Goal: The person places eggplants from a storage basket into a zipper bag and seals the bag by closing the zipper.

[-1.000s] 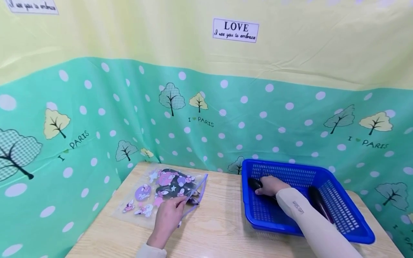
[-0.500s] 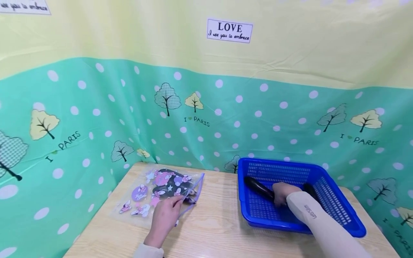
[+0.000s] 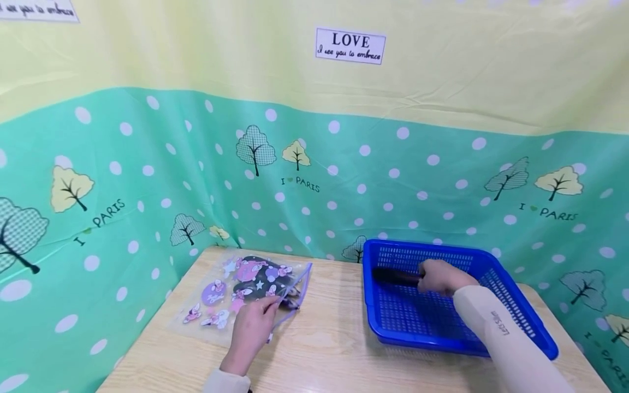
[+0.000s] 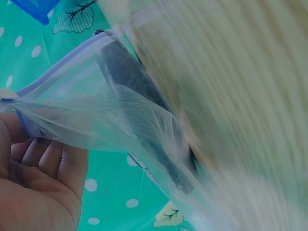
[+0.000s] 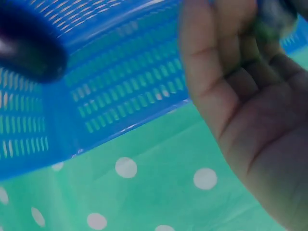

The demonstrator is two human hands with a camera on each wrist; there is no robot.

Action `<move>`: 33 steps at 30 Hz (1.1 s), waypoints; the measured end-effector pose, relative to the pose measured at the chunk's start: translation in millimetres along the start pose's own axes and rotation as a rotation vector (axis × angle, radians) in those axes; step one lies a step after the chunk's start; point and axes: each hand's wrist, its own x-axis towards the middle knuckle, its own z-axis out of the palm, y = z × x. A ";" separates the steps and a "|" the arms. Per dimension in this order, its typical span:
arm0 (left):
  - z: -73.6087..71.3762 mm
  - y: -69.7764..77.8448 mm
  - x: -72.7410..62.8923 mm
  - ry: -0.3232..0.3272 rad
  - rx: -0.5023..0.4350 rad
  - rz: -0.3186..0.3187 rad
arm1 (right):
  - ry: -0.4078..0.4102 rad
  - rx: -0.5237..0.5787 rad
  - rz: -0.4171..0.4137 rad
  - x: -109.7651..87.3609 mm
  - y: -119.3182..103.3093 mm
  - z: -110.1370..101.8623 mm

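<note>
My left hand [image 3: 251, 330] pinches the open edge of a clear zip bag [image 3: 214, 293] printed with purple and pink cartoon figures. Several dark, long things lie inside it; one dark object [image 4: 139, 96] shows through the plastic in the left wrist view. Over the blue basket [image 3: 427, 344], my right hand [image 3: 444, 277] grips one end of a dark eggplant [image 3: 397, 277], whose body points left. A green stem end shows among the curled fingers in the right wrist view. Another eggplant [image 5: 31, 48] appears at left there; my arm hides it in the head view.
The bag and basket stand on a light wood table [image 3: 319, 327], the basket at right with slotted walls. A green and yellow printed curtain [image 3: 304, 164] hangs close behind and along both sides.
My right hand has slid from the eggplant's left end to its right end; the eggplant now lies more level. The other eggplant has gone behind my arm. My left hand stays on the bag.
</note>
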 end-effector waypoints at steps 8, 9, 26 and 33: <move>-0.5 -1.1 -0.2 0.014 0.021 0.024 | 0.053 0.172 -0.101 2.6 -14.7 -6.1; -0.8 -1.0 -0.3 0.013 0.021 0.026 | 0.055 0.184 -0.103 4.0 -15.8 -5.2; 1.0 -2.4 2.2 0.002 -0.002 -0.020 | 0.148 0.238 -0.056 11.1 -29.6 3.2; 1.7 -2.6 1.9 0.005 0.006 -0.018 | 0.134 0.202 -0.060 16.9 -29.6 9.1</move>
